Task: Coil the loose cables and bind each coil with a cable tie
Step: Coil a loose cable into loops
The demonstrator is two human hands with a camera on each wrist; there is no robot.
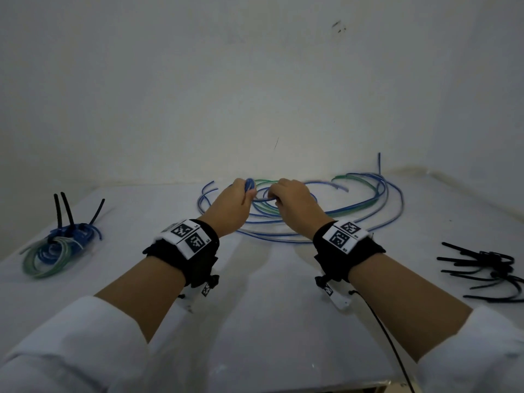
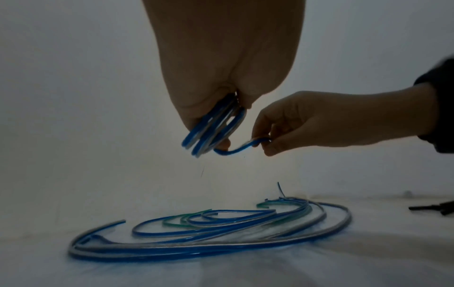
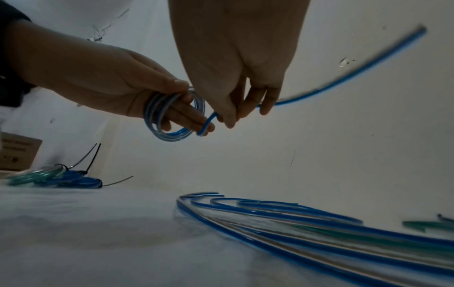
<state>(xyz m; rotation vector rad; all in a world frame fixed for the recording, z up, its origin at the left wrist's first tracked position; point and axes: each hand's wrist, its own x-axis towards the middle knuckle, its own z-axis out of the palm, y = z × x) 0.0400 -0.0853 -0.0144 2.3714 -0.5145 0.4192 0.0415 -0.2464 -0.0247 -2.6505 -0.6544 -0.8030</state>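
Two hands are mid-winding: the left hand (image 3: 103, 77) has its fingers (image 3: 181, 114) curled through a small blue coil (image 3: 172, 114) of several turns, thumb clamped on top, held up above the tabletop (image 1: 255, 307); the right hand (image 3: 243, 64) pinches the same blue cable's free run (image 3: 343, 77) between thumb and fingertips just beside the coil. So the coiling step is in hand and, by my judgement, nearly wound; the next move calls for laying the tail round the coil without letting the turns spring open, then reaching right for a tie. Below lie the loose cables (image 1: 354, 205), blue and green, overlapping too much to count surely, perhaps six or seven. At far left sit the finished coils (image 1: 59, 248), about three, with three black tie tails standing up. At right, a heap of black cable ties (image 1: 487, 268), roughly eight
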